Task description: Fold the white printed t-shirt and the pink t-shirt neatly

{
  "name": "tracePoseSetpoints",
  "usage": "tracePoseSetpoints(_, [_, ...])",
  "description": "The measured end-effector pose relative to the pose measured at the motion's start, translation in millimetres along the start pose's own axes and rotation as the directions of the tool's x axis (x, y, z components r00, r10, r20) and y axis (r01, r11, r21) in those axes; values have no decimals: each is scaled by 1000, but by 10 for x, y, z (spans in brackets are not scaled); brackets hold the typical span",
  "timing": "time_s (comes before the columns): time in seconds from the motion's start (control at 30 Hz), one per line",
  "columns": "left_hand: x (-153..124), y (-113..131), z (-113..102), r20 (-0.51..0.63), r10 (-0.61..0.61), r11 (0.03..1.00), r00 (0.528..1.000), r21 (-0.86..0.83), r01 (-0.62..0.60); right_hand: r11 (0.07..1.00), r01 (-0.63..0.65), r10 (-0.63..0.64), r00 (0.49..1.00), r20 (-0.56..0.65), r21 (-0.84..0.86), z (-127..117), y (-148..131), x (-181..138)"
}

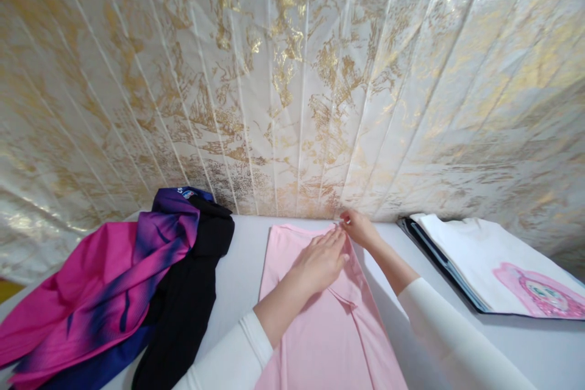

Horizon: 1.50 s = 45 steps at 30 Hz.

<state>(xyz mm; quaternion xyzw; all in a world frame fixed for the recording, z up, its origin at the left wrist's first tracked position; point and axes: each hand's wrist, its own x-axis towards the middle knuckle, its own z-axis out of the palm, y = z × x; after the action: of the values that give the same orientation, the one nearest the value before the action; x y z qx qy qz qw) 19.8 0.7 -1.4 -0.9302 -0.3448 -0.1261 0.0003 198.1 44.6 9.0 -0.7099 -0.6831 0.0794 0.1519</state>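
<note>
A pale pink garment point(320, 329) lies folded lengthwise on the white table point(242, 280), running from the wall toward me. My left hand point(320, 262) rests flat on it near its far end, fingers stretched out and pressing the cloth. At the garment's far right corner by the wall, my right hand point(359, 226) pinches the edge of the fabric with its fingers closed. Both arms wear white sleeves.
A heap of clothes lies at the left: a magenta and purple garment point(105, 286) over a black one point(192, 292). At the right sits a stack of folded shirts, topped by a white shirt point(484, 256) with a pink print. A white and gold patterned wall point(292, 85) backs the table.
</note>
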Motion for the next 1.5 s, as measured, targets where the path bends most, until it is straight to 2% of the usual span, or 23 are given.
tracePoseSetpoints(0.07, [-114,-179,-104,-14,-91,995,996,30,92,997,75,-74,994,-84,7,64,-69,-245])
tracePoseSetpoints(0.17, [-350,-453,-172,-30,-285,954,958,91,286,985,173,-171,979,-114,7,220,-225,-618])
tracePoseSetpoints(0.23, [-486,-569,-153,-31,-359,925,933,121,360,982,184,-187,977,-103,-39,335,-340,-796])
tracePoseSetpoints(0.3, [-571,-617,-108,-26,-381,914,924,139,380,979,161,-172,982,-82,-127,430,-440,-897])
tracePoseSetpoints(0.4, [-613,-619,-52,-16,-378,914,926,150,376,964,146,-158,987,-36,-222,508,-532,-949])
tracePoseSetpoints(0.53, [-598,-636,-51,-13,-378,914,926,155,375,958,148,-152,988,2,-246,530,-555,-959])
tracePoseSetpoints(0.9, [-438,-667,-72,-112,-363,913,925,159,377,970,167,-168,986,10,-176,522,-491,-911])
tracePoseSetpoints(1.07, [-464,-681,3,-61,-298,943,953,137,303,977,175,-181,983,-40,-119,445,-334,-667])
tracePoseSetpoints(1.27, [-463,-758,131,-31,-291,951,956,103,293,982,108,-120,990,-72,-155,558,-306,-480])
tracePoseSetpoints(1.4, [-475,-711,65,-56,-272,958,961,81,276,988,128,-136,986,-94,-91,554,-246,-427])
tracePoseSetpoints(1.5, [-550,-578,-45,-48,-156,986,987,52,158,986,159,-164,978,-128,-45,460,-142,-485])
